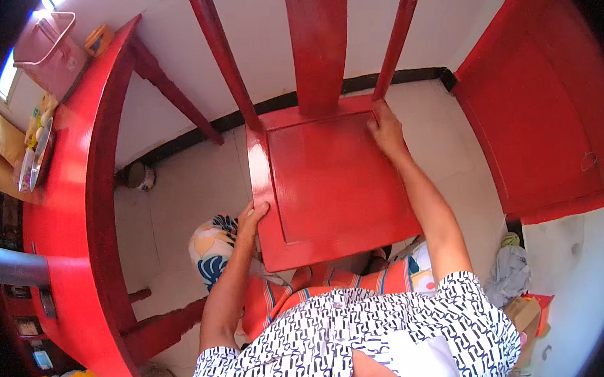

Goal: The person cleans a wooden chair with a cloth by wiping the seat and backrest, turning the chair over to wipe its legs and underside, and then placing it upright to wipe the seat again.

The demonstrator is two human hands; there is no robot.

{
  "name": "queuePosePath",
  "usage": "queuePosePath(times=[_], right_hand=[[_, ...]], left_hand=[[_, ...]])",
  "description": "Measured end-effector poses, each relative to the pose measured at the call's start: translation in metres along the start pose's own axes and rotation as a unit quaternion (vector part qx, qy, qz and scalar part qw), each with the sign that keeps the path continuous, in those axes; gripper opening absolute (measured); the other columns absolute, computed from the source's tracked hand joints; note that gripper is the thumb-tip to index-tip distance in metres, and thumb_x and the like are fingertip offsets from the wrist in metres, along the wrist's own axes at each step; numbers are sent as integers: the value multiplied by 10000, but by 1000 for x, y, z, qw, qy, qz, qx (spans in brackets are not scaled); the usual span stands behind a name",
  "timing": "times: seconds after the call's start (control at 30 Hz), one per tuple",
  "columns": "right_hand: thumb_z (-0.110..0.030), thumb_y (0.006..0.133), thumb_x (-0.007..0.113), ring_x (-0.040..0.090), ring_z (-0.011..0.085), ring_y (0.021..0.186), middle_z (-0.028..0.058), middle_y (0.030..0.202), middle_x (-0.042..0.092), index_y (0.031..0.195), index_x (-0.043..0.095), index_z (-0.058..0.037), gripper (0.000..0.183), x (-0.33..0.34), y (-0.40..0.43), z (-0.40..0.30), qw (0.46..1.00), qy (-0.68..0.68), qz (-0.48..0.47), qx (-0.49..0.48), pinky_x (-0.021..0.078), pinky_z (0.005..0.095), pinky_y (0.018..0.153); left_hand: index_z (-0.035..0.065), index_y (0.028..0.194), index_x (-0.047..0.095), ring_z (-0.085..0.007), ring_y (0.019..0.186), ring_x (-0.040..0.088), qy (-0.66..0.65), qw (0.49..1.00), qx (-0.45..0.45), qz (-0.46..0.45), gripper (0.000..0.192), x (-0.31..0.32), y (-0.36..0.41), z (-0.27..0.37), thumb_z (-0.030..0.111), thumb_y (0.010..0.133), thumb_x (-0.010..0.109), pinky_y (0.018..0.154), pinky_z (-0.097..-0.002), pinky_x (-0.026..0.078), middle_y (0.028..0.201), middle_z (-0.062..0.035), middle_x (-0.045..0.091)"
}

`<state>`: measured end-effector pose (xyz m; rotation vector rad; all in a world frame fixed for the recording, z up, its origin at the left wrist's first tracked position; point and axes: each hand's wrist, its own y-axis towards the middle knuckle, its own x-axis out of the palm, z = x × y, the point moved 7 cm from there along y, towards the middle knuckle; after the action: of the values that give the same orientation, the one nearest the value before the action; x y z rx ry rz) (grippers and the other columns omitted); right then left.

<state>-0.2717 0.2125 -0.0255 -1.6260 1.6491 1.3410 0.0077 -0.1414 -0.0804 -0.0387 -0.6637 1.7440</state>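
In front of me stands a red-painted wooden chair, its glossy seat [332,181] facing up and its backrest rising away at the top of the view. My left hand [252,216] grips the seat's left edge near the front, thumb on top and fingers mostly hidden beneath. At the back right corner, my right hand [387,131] holds the seat's edge beside the right back post [399,32]. A broad centre slat [318,47] and the left back post [224,58] also show. The seat hides most of the chair's legs.
On the left is a red table [70,213] carrying a pink basket [53,58], an orange roll [99,40] and a tray [38,158]. A can [141,176] sits on the tiled floor. Right are a red panel [536,112] and a grey plastic bag [509,271].
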Motion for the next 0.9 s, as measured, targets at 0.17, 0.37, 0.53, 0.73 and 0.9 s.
queuePosePath(times=[0.17, 0.37, 0.53, 0.73, 0.9], right_hand=[[-351, 997, 514, 302, 293, 1467, 131, 1582, 355, 1492, 419, -67, 579, 14, -108, -77, 987, -124, -76, -70, 203, 522, 1192], [-350, 990, 527, 319, 303, 1458, 132, 1572, 372, 1479, 444, -82, 564, 12, -124, -84, 994, -89, -40, -54, 216, 536, 1180], [-361, 979, 532, 328, 308, 1452, 131, 1570, 377, 1467, 466, -107, 555, 10, -112, -85, 995, -87, -30, -43, 227, 553, 1167], [-382, 978, 516, 336, 305, 1447, 117, 1564, 389, 1463, 474, -117, 554, 18, -106, -79, 994, -102, -36, -27, 234, 557, 1161], [-387, 988, 503, 341, 303, 1442, 106, 1572, 378, 1466, 474, -134, 541, 20, -103, -98, 996, -76, -41, -38, 231, 558, 1164]], left_hand=[[5, 1270, 607, -212, 959, 684, 46, 997, 4, 57, 621, -9, -1, 12, 402, 825, 780, 860, -314, 538, 1110, -129, 693], [-16, 1110, 704, -216, 879, 686, 358, 906, 57, 219, 518, -11, -12, 47, 401, 813, 778, 810, -337, 526, 986, -158, 731], [8, 1131, 689, -230, 879, 679, 319, 845, 279, 327, 396, 5, -42, 109, 266, 833, 728, 789, -362, 527, 999, -160, 716], [75, 1247, 636, -374, 1142, 575, 540, 703, 462, -36, 588, 164, -63, 134, 304, 734, 808, 1022, -477, 438, 1280, -171, 585], [124, 1308, 615, -421, 1273, 470, 588, 669, 448, -69, 631, 150, -33, 79, 353, 750, 800, 1105, -533, 340, 1364, -180, 528]])
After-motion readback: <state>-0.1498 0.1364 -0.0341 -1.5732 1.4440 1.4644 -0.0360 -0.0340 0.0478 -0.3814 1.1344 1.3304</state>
